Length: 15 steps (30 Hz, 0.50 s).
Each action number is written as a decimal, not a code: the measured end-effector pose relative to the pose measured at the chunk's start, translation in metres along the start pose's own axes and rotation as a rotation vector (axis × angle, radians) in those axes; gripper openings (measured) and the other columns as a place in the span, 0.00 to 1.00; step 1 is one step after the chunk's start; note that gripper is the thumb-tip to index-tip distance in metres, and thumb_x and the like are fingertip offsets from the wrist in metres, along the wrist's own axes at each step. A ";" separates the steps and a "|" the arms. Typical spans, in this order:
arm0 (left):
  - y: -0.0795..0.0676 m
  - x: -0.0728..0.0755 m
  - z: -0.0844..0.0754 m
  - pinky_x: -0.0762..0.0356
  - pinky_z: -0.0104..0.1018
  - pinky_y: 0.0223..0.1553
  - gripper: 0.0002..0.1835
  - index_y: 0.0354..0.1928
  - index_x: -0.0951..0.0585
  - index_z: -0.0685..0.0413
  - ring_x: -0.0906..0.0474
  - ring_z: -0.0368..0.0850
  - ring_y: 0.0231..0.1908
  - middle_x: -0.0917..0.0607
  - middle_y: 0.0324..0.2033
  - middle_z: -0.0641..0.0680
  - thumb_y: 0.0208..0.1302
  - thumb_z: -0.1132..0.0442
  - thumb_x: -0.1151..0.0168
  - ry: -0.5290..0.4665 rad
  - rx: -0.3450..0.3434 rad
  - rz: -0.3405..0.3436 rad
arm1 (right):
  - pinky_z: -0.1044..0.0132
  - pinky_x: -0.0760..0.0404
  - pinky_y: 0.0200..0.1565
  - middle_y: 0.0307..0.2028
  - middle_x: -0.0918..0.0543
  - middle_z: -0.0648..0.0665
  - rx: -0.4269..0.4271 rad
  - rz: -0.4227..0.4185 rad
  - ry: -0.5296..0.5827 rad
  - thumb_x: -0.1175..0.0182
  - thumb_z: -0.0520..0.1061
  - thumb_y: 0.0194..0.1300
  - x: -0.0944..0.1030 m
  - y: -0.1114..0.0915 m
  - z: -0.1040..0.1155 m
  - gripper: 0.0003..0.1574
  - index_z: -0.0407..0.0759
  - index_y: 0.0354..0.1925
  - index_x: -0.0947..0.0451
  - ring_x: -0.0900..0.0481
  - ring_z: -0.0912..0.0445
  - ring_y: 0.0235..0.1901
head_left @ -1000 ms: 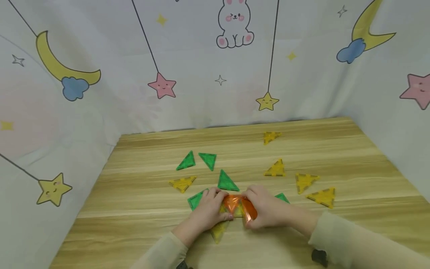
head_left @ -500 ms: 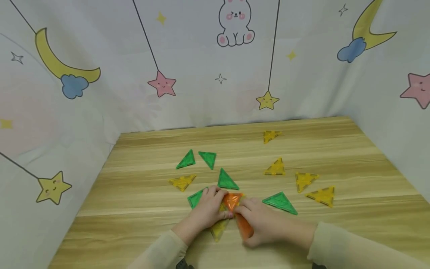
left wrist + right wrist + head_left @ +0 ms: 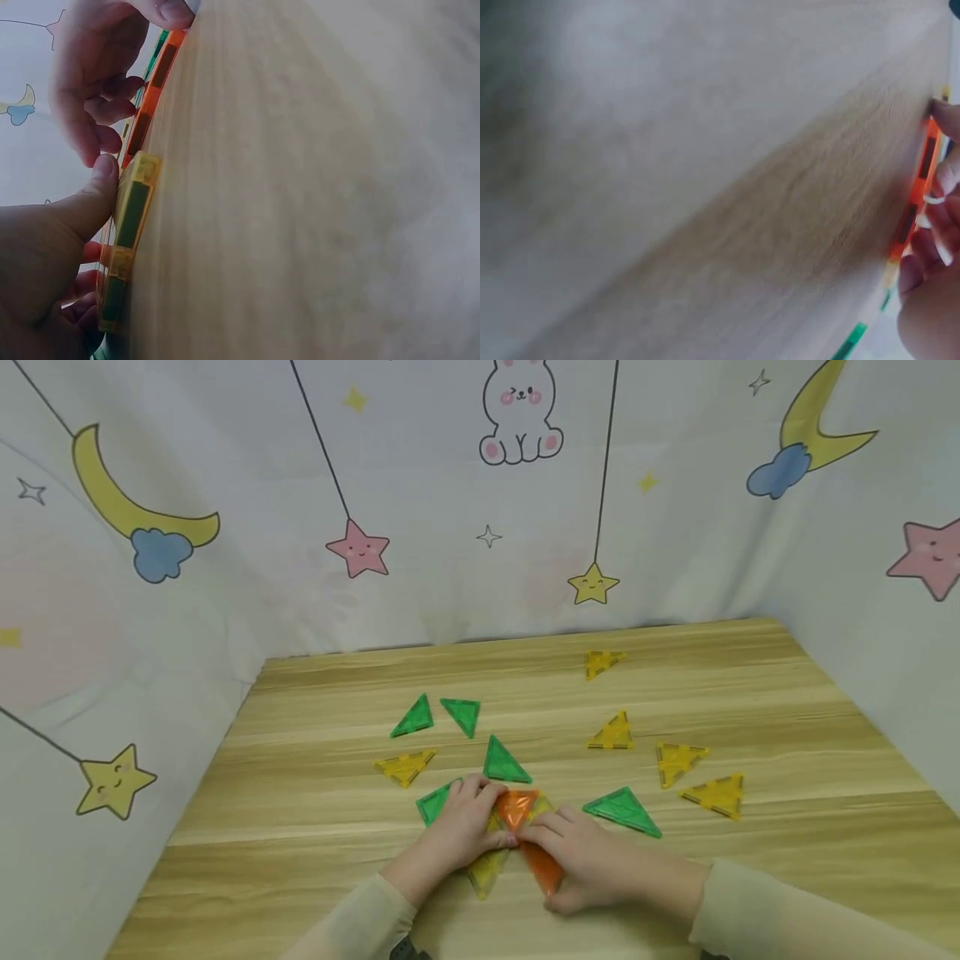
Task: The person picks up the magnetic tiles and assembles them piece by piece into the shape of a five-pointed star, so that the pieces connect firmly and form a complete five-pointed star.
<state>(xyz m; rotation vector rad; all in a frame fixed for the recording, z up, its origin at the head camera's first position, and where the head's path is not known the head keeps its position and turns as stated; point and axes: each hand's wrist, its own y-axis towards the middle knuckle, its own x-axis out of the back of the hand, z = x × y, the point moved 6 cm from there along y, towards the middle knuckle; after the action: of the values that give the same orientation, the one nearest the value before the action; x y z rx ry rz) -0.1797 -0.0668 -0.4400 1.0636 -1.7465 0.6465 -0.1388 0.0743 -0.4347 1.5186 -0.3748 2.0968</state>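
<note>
My left hand (image 3: 463, 817) lies over a yellow triangular magnetic tile (image 3: 487, 870), its thumb on the near side and fingers on the far side. The left wrist view shows that thumb against the yellow tile's edge. Just right of it, my right hand (image 3: 588, 858) grips an orange triangular magnetic tile (image 3: 542, 868) between thumb and fingertips, flat at the table. A second orange tile (image 3: 517, 808) sits between the hands, point toward me, with yellow (image 3: 542, 803) showing beside it. Fingers partly cover these joined tiles. In the right wrist view the held orange tile stretches along the fingers (image 3: 937, 285).
Green triangular tiles lie behind the hands (image 3: 505, 762) and right of them (image 3: 624, 812). One green tile (image 3: 435, 803) is partly under the left hand. Several yellow tiles (image 3: 716, 795) are spread on the wooden table (image 3: 300, 843). A printed cloth (image 3: 435, 485) hangs behind.
My right hand has brought its orange tile down and toward me, from tilted up to flat against the others. The right green tile has come into fuller view. My left hand stays put.
</note>
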 end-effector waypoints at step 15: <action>0.000 -0.002 0.002 0.31 0.47 0.48 0.36 0.58 0.28 0.58 0.35 0.53 0.47 0.30 0.50 0.58 0.51 0.44 0.32 -0.022 0.001 0.016 | 0.55 0.29 0.52 0.57 0.31 0.46 -0.161 0.016 0.099 0.38 0.73 0.49 0.008 -0.008 -0.024 0.54 0.40 0.62 0.33 0.35 0.53 0.54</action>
<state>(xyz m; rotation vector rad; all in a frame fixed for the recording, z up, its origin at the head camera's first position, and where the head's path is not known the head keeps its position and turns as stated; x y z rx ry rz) -0.1800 -0.0678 -0.4422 1.0621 -1.7750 0.6476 -0.1552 0.0953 -0.4355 1.3181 -0.5078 2.0902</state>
